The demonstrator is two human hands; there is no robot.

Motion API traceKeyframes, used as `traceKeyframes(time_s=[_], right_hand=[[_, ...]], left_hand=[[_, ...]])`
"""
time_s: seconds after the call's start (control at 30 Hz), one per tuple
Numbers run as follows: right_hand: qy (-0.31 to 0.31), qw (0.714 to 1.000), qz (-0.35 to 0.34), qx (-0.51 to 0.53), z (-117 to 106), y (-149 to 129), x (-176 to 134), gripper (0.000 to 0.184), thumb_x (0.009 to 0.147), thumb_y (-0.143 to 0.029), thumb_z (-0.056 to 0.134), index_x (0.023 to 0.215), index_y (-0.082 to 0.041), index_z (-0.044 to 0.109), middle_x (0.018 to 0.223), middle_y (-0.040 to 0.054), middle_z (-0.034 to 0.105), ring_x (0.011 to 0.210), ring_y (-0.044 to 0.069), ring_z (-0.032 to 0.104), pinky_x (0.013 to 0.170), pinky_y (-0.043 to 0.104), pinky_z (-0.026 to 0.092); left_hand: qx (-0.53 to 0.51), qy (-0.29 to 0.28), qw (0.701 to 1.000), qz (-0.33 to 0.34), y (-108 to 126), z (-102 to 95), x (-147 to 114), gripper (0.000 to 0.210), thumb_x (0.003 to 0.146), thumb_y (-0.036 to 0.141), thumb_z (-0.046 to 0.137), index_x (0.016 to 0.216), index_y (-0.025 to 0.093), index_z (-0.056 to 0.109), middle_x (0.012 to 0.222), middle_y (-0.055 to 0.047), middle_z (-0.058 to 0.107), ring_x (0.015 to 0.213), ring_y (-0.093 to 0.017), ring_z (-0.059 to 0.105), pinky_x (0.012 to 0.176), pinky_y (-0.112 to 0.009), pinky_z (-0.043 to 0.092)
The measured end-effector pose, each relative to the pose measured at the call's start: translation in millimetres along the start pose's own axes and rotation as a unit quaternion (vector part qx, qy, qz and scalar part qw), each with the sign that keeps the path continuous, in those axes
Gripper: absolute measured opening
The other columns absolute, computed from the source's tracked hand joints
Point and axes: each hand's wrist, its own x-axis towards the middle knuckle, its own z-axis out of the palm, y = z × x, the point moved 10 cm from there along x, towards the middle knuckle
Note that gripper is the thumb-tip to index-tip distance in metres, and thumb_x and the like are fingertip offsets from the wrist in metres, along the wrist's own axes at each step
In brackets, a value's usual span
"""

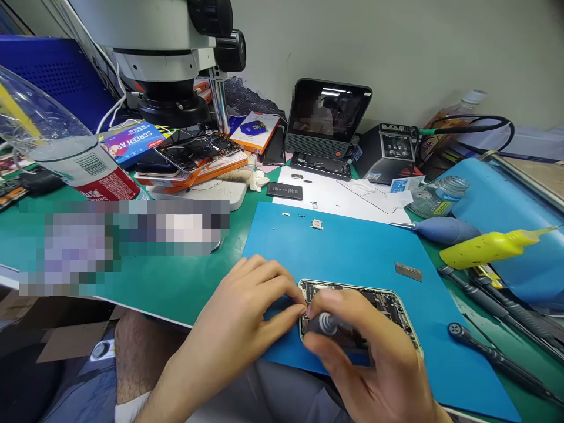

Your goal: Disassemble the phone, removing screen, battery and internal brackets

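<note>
The right hand [374,352] pinched a grey screwdriver [326,323], its tip hidden, over an opened smartphone [392,302] on the blue mat [273,235]; whether the left hand [251,299] gripped anything at the phone's edge, one could not tell. Beyond, a blue box [132,141] read "SCREEN AS".

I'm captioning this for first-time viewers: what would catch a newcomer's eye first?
Probably the opened phone on the blue mat, the left hand at its left end and the right hand holding a gray-topped tool over it. Next, the yellow bottle at right and the large microscope at upper left.
</note>
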Motion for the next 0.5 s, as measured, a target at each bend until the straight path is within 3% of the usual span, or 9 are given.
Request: traceKeyframes(time_s=[0.1, 0.17, 0.23, 0.3, 0.4, 0.5], right_hand=[[-0.012, 0.999, -0.044, -0.029, 2.0, -10.7, 10.3, 0.043, 0.1, -0.01, 0.074, 0.139, -0.023, 0.061, 0.097, 0.0033, 0.083, 0.08, 0.018, 0.081, 0.072, 0.03, 0.068], [-0.01, 0.998, -0.05, -0.022, 0.0, -14.1, 13.4, 0.045, 0.098, -0.004, 0.07, 0.137, -0.023, 0.061, 0.093, 0.0013, 0.081, 0.075, 0.016, 0.078, 0.068, 0.028, 0.065], [-0.018, 0.999, -0.041, 0.002, -1.6, -14.8, 12.6, 0.053, 0.095, 0.003, 0.06, 0.141, -0.023, 0.06, 0.098, 0.0031, 0.083, 0.083, 0.017, 0.081, 0.073, 0.029, 0.067], [-0.029, 0.999, -0.024, 0.022, -2.5, -13.0, 9.6, 0.059, 0.093, 0.003, 0.052, 0.147, -0.022, 0.057, 0.116, 0.0083, 0.085, 0.105, 0.022, 0.084, 0.086, 0.035, 0.07], [-0.023, 1.0, -0.017, 0.007, -4.8, -11.9, 6.9, 0.056, 0.095, -0.003, 0.057, 0.148, -0.019, 0.056, 0.143, 0.0168, 0.077, 0.133, 0.029, 0.077, 0.103, 0.044, 0.069], [-0.005, 0.998, -0.05, -0.033, -5.6, -18.2, 9.8, 0.042, 0.096, -0.008, 0.071, 0.134, -0.023, 0.063, 0.131, 0.0134, 0.081, 0.117, 0.025, 0.083, 0.098, 0.039, 0.07]], left_hand=[[-0.014, -0.004, 1.0, 0.0, 0.6, -1.2, 0.4, 0.01, 0.108, 0.02, 0.077, 0.101, 0.025, 0.072, 0.106, 0.005, 0.075, 0.101, -0.02, 0.063, 0.089, -0.035, 0.043], [-0.017, -0.008, 1.0, -0.004, 0.4, -1.6, 0.5, 0.01, 0.108, 0.019, 0.077, 0.102, 0.025, 0.072, 0.107, 0.005, 0.075, 0.101, -0.019, 0.062, 0.089, -0.035, 0.042], [-0.015, -0.015, 1.0, -0.011, -0.4, -0.9, 0.3, 0.011, 0.108, 0.017, 0.076, 0.103, 0.025, 0.071, 0.108, 0.005, 0.075, 0.101, -0.02, 0.062, 0.089, -0.036, 0.042], [-0.01, -0.017, 1.0, -0.018, -1.9, -0.2, -0.2, 0.013, 0.108, 0.015, 0.074, 0.102, 0.025, 0.07, 0.108, 0.004, 0.075, 0.1, -0.021, 0.061, 0.088, -0.037, 0.041], [-0.015, -0.009, 1.0, -0.023, -4.0, 0.0, -1.2, 0.012, 0.111, 0.018, 0.07, 0.101, 0.025, 0.067, 0.106, 0.002, 0.073, 0.098, -0.022, 0.06, 0.086, -0.037, 0.042], [-0.025, -0.001, 0.999, -0.025, -4.6, -0.7, -1.6, 0.013, 0.113, 0.021, 0.066, 0.101, 0.026, 0.065, 0.104, 0.003, 0.073, 0.098, -0.022, 0.06, 0.086, -0.036, 0.042]])
